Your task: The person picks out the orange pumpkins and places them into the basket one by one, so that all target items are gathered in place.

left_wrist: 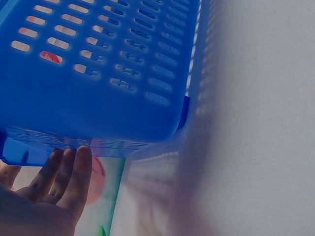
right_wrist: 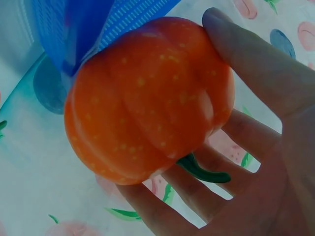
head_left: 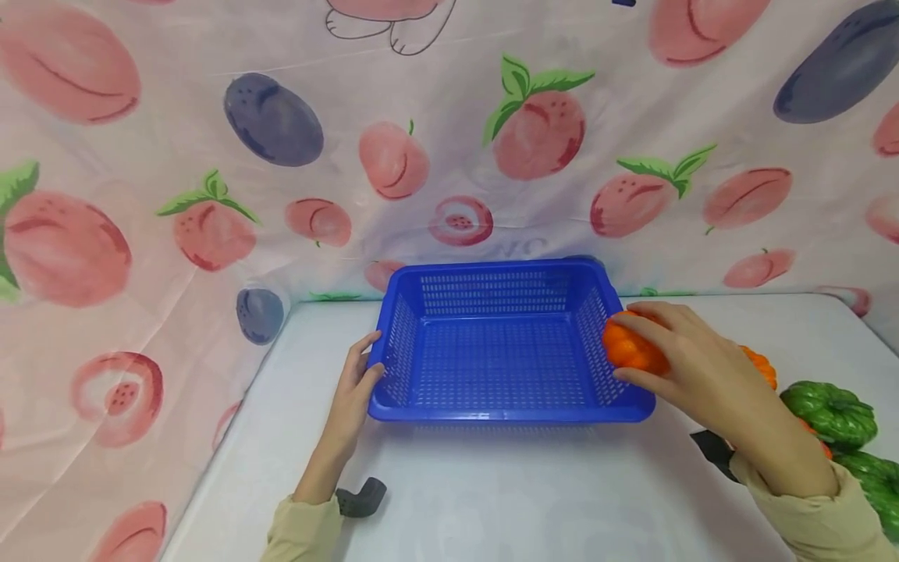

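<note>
Orange pumpkin (head_left: 627, 350), right of frame, clamped in right hand (head_left: 684, 359), could slip if it clips basket (head_left: 506, 416) left hand (head_left: 353, 390) grips

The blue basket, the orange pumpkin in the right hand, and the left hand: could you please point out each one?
Blue basket (head_left: 500, 361): head view, on its bare mesh floor.
Orange pumpkin (right_wrist: 148, 102): right wrist view, on its ribbed skin.
Left hand (head_left: 353, 390): head view, on the back of the hand.

Left hand (left_wrist: 49, 201) against the slotted blue basket (left_wrist: 83, 105)
</note>
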`<state>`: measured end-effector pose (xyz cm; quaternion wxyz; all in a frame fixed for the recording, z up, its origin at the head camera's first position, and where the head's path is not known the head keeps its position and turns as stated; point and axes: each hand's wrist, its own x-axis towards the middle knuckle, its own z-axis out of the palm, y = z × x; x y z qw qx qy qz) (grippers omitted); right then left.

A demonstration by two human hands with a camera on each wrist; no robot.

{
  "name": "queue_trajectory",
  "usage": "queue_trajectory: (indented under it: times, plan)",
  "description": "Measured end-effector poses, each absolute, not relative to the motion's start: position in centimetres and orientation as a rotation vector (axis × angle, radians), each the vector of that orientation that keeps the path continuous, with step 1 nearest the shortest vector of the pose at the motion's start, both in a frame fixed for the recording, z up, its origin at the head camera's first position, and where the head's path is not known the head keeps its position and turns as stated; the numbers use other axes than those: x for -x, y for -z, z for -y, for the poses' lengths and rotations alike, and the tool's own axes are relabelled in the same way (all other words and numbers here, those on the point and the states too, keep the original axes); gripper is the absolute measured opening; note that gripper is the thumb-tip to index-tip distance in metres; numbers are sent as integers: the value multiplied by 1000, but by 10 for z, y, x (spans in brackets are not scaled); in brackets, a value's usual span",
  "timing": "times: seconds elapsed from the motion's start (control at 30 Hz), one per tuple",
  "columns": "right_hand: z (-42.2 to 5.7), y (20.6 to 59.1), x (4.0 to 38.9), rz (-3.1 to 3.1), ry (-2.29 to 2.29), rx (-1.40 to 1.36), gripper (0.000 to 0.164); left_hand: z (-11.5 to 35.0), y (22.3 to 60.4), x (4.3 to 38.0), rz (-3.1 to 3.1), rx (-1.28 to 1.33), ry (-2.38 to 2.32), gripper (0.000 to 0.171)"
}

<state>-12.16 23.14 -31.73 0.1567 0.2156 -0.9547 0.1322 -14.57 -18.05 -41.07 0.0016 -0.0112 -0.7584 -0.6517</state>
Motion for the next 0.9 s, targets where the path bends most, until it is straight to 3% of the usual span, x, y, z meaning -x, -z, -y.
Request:
queue_trajectory:
  times: [0.9]
  plan:
    - [-201,320,140,2754,-449,-689,55,183,414,147,2416,9,2022,51]
